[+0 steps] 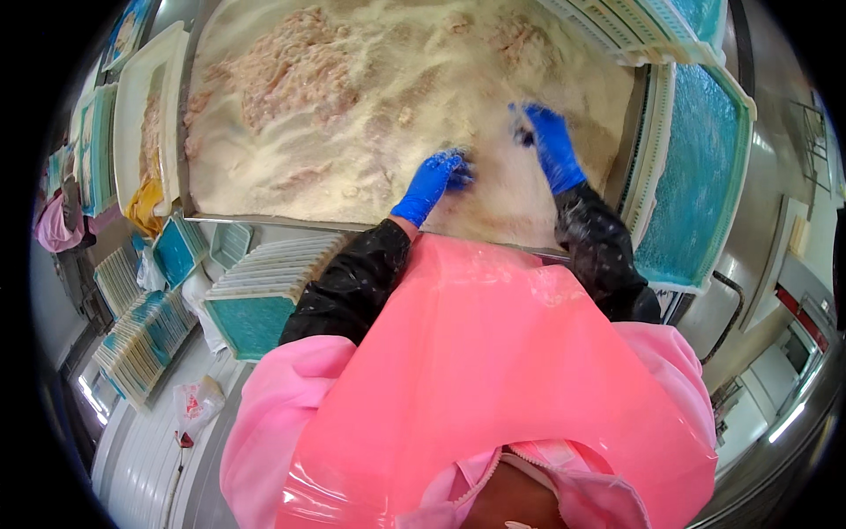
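Note:
A wide metal-rimmed tray [291, 219] in front of me is spread with pale yellow breading crumbs [361, 189]. A heap of pinkish raw meat pieces [295, 70] lies partly coated at its far left, and a smaller pile of meat [524, 44] sits at the far right. My left hand [436, 181], in a blue glove, is closed low over the crumbs near the tray's front edge; what its curled fingers hold is hidden. To its right and farther in, my right hand [551, 145], gloved too, is raised over the crumbs with its crumb-dusted fingers apart, slightly blurred.
Teal trays with white rims [696, 176] stand at the right, touching the table's side. Stacked trays [256, 300] stand at the lower left, below the front edge. A white tub [132, 106] with a yellow cloth [145, 207] is on the left. A plastic bag [198, 406] lies on the floor.

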